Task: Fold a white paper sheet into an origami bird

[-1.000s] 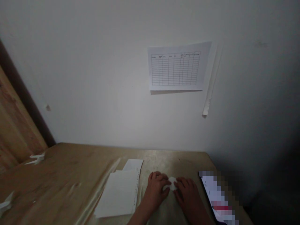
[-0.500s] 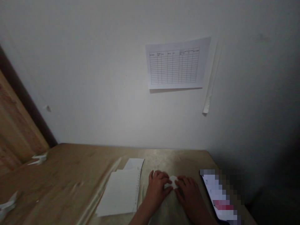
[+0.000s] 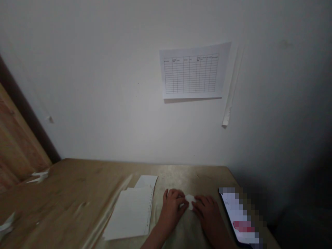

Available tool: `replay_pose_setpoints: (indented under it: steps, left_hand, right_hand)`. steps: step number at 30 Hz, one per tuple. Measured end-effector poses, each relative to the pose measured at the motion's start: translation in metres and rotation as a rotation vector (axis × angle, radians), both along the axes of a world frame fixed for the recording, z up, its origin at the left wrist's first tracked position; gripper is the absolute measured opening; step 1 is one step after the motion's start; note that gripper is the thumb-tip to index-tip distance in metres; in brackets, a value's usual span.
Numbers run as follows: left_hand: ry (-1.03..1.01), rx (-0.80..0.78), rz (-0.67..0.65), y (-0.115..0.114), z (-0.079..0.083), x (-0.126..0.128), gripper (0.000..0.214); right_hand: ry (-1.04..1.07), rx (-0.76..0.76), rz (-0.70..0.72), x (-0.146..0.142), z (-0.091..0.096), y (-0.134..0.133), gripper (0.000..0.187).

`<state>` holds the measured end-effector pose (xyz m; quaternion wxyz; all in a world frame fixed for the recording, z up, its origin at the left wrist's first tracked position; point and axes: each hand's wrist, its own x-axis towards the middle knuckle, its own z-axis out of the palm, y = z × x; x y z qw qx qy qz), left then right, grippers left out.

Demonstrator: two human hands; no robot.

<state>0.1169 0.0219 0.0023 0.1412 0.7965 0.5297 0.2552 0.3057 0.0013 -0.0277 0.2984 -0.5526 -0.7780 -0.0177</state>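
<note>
Between my two hands, just above or on the table, is a small folded piece of white paper (image 3: 190, 200). The fingers and thumb of my left hand (image 3: 173, 204) pinch its left side. My right hand (image 3: 208, 210) grips the right side, with its fingertips close to those of the left. Parts of the paper are covered by the fingers, so its full shape is hidden. To the left of my left hand lie lined loose sheets of paper (image 3: 131, 212) with perforated right edges.
A phone (image 3: 240, 216), partly blurred out, lies right of my right hand. Torn white scraps (image 3: 40, 176) are at the left on the cloth-covered table (image 3: 70, 193). A printed table sheet (image 3: 192, 74) hangs on the wall behind, beside a paper strip (image 3: 227, 116).
The whole view has shifted slightly, so things appear a little further left. Both hands stay on the small paper, with the left fingers and thumb now closer together.
</note>
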Motion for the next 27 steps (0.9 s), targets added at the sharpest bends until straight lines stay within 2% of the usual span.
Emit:
replay_pose_setpoints:
  steps: [3,9,20,27]
  left_hand:
    - [0.000,-0.001,0.012,-0.001,0.002,0.001,0.008]
    - [0.019,-0.031,0.015,-0.002,0.006,0.004,0.019]
    - [0.014,0.004,0.019,-0.003,0.002,0.004,0.012]
    - [-0.001,-0.011,0.034,-0.005,0.006,0.006,0.004]
  right_hand:
    - [-0.045,0.027,-0.005,0.000,-0.003,0.001,0.028]
    - [-0.129,0.124,-0.011,-0.003,-0.010,0.003,0.033]
    - [-0.157,0.179,-0.041,-0.011,-0.012,0.005,0.033]
    - [-0.214,0.186,-0.055,-0.011,-0.015,0.007,0.031]
